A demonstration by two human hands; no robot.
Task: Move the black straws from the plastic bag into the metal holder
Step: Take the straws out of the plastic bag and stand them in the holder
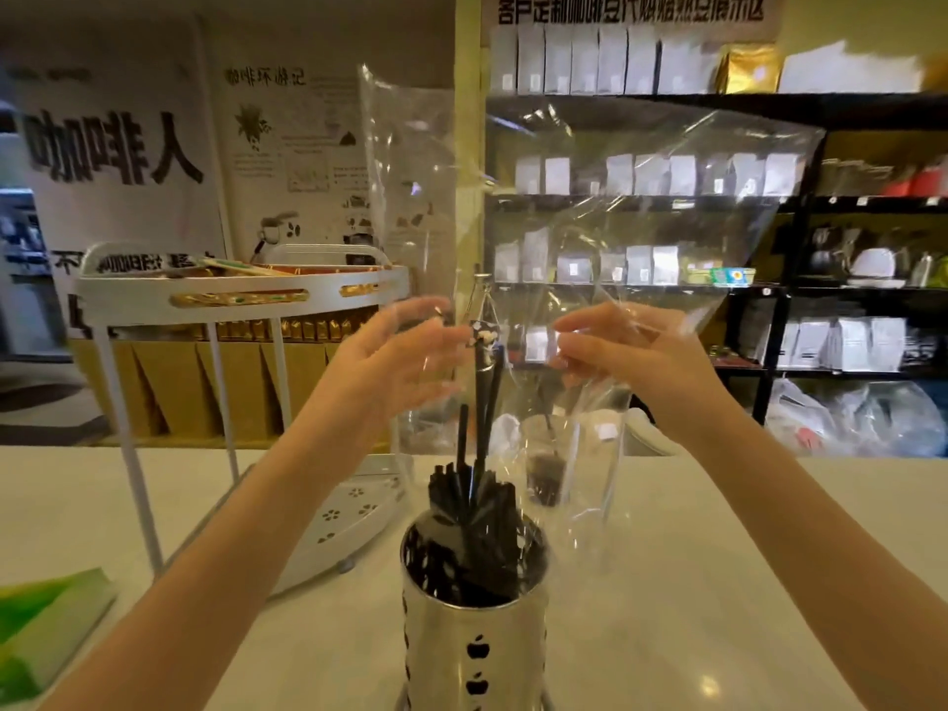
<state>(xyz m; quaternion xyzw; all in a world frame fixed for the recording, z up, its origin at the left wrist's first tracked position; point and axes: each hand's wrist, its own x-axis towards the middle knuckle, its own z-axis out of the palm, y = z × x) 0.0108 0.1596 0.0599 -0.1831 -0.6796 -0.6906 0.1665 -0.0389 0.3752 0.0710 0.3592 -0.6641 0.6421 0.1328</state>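
A metal holder (477, 638) with apple-shaped cutouts stands on the counter near the front edge, packed with black straws (474, 510). Two or three straws stick up taller than the rest. A large clear plastic bag (615, 207) hangs upside down over the holder, its lower part draped around the straws. My left hand (395, 366) holds the bag's left side and my right hand (626, 356) pinches its right side, both above the holder. Whether any straws are still inside the bag I cannot tell.
A white two-tier rack (241, 295) with gold packets stands at the left on the pale counter (718, 556). A green booklet (46, 623) lies at the front left. Behind the counter are dark shelves (800, 207) with white bags and kettles.
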